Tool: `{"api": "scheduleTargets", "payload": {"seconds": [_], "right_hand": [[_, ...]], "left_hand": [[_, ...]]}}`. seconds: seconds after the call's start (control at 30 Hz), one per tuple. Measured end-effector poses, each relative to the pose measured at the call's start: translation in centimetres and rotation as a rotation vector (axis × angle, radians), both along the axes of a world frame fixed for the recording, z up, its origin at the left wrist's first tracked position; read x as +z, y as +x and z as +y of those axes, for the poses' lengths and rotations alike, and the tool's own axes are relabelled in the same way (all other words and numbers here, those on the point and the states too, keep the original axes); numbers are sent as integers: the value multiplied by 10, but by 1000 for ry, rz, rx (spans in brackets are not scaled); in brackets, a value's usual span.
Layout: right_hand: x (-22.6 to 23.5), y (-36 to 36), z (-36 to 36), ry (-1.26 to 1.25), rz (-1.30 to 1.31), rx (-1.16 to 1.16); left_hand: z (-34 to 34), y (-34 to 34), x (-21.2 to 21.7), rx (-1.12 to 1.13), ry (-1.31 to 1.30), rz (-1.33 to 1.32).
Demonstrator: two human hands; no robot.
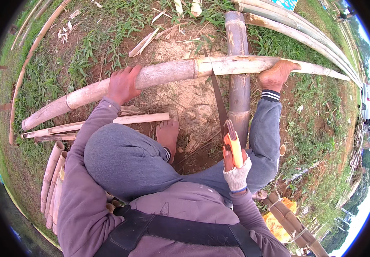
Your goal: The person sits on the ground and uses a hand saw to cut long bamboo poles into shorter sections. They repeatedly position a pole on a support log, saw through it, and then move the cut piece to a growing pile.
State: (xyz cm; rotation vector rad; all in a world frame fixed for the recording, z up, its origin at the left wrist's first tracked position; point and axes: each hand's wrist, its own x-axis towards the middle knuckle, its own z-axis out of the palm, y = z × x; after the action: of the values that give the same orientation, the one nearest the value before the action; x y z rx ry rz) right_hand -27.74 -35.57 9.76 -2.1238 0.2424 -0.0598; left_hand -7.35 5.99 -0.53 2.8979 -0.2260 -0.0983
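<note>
Pale bamboo pole point(165, 73) crosswise; orange-handled saw point(221, 103) across it.

Over here, the grassy ground point(112, 38) is showing reddish bare soil point(200, 159), and pale sawdust point(178, 92) is covering a patch of it. A thick greyish bamboo pole point(238, 98) is lying there, and a long pale bamboo pole point(168, 73) is resting across it. Split bamboo pieces point(142, 118), pale chips point(144, 44) and cut tubes point(51, 171) are lying about on the ground.

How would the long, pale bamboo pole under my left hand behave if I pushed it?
The pole would probably feel stiff, being woody and jointed. Round, it might roll along the thick grey-brown bamboo log beneath, though your bare right foot on it likely resists that.
</note>
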Motion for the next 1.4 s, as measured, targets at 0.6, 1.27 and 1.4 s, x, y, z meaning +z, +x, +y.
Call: {"api": "scheduleTargets", "payload": {"seconds": [0.6, 1.27, 1.4], "right_hand": [[11, -6, -5, -11, 88, -11], [-3, -21, -14, -50, 153, -71], [-78, 159, 9, -457, -381, 189]], "left_hand": [[-9, -1, 3, 15, 40, 0], [-7, 0, 1, 17, 46, 34], [-18, 9, -3, -29, 5, -18]]}}
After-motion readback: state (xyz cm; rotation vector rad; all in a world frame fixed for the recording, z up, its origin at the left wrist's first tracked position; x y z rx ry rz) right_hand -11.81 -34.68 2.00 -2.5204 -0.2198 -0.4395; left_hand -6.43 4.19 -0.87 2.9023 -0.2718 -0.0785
